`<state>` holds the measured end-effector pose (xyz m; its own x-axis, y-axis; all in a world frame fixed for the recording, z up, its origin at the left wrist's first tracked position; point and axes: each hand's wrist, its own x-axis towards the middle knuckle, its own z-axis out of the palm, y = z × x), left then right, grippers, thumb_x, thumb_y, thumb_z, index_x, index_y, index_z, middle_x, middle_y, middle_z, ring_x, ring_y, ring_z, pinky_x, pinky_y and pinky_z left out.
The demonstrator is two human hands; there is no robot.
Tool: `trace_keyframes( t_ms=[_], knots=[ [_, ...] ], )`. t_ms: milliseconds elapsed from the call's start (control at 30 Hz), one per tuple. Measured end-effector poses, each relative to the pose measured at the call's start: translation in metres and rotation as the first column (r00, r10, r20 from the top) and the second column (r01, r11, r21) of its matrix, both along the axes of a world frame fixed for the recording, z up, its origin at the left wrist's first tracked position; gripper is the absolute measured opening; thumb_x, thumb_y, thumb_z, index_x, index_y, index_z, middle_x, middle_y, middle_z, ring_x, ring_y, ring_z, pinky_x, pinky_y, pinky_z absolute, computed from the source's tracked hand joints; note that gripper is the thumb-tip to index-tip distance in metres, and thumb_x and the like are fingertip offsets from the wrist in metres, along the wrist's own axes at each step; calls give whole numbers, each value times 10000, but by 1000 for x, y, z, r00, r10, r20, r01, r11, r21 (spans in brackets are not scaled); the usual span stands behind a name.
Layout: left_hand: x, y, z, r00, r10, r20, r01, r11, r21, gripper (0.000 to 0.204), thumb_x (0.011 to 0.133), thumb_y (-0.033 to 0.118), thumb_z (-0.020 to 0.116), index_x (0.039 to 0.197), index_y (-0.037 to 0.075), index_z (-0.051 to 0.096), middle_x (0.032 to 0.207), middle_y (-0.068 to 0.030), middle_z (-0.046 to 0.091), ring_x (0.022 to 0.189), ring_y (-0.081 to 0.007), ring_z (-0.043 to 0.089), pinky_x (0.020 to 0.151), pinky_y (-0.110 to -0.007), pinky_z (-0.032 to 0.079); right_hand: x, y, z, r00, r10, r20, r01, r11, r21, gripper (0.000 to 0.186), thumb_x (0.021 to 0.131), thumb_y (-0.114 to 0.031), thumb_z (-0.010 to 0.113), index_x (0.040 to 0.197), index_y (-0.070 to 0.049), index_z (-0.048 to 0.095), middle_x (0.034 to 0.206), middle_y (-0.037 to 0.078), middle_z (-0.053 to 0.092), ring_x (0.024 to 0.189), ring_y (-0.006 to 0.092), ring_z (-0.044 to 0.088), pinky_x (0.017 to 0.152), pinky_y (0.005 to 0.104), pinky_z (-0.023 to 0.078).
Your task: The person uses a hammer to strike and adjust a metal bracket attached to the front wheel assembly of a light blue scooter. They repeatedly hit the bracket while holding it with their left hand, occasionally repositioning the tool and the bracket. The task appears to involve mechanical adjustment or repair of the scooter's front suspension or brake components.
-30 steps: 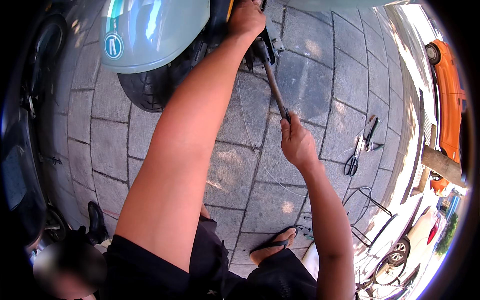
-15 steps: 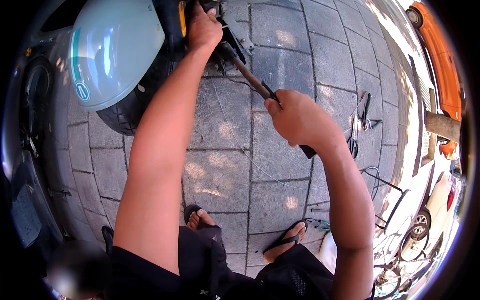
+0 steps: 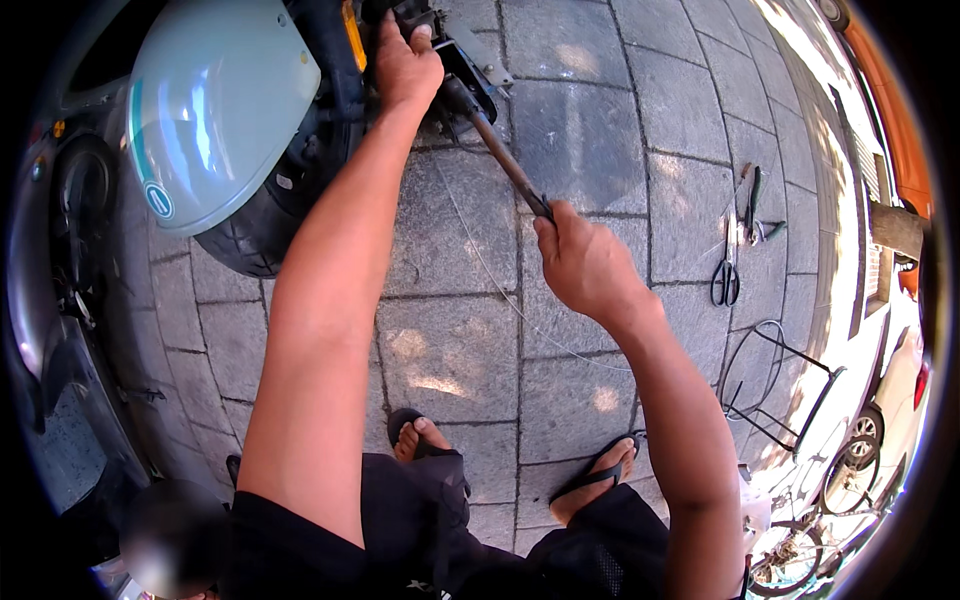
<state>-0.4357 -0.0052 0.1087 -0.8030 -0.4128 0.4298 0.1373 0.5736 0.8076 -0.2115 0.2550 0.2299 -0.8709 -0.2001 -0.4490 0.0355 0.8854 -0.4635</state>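
A light blue scooter body (image 3: 220, 110) sits over a fat black tire (image 3: 255, 240) at the upper left. My left hand (image 3: 406, 70) grips a dark metal fitting (image 3: 440, 22) beside it, its fingertips partly hidden. A long rusty bar (image 3: 500, 150) slants down from a black socket-like end (image 3: 458, 100) at that fitting. My right hand (image 3: 590, 258) is closed on the bar's lower end, thumb along it. A thin wire (image 3: 470, 240) curves across the paving below.
Scissors (image 3: 725, 270) and pliers (image 3: 752, 210) lie at the right, near a black metal frame (image 3: 805, 405). Another vehicle (image 3: 60, 310) stands at the left; cars (image 3: 890, 130) and bicycles (image 3: 790, 550) at the right. A person's blurred head (image 3: 170, 540) is at bottom left.
The view has shifted, leaving the scooter and my left hand farther left. My right hand on the bar rose and swung, then came back slightly lower, still gripping. My left hand stays on the fitting.
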Motion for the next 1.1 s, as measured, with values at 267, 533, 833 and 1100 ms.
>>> trace_keyframes(
  t_ms=[267,533,833,1100],
  knots=[
    [2,2,17,995,-99,-24,102,985,142,456,1046,134,690,1475,23,584,1341,-118,731,1203,-216,685,1078,-355,496,-29,4,59,996,71,-46,-66,991,113,392,1107,-296,489,1037,40,679,874,306,739,879,500,744,830,592,589],
    [-8,12,28,988,-102,-120,129,959,252,412,1062,66,658,1465,30,583,1290,-65,730,1151,-164,666,1051,-313,491,-32,13,50,865,-140,482,328,885,-330,478,1128,-403,546,1161,51,690,739,109,661,530,192,642,506,371,528],
    [11,4,23,984,-167,60,156,975,158,561,1011,229,760,1500,61,542,1335,-140,724,1213,-297,690,1071,-410,502,-32,14,17,567,-68,821,795,305,-524,453,1142,-354,515,1297,68,571,746,1,573,439,55,488,348,229,402],
    [6,-3,16,962,-272,-27,257,869,423,470,965,88,810,1396,22,634,1306,-78,716,1148,-175,660,1035,-331,500,-15,-2,44,651,-255,715,712,533,-458,373,1090,-369,601,1118,3,618,836,49,602,553,132,569,476,361,474]
  ],
)
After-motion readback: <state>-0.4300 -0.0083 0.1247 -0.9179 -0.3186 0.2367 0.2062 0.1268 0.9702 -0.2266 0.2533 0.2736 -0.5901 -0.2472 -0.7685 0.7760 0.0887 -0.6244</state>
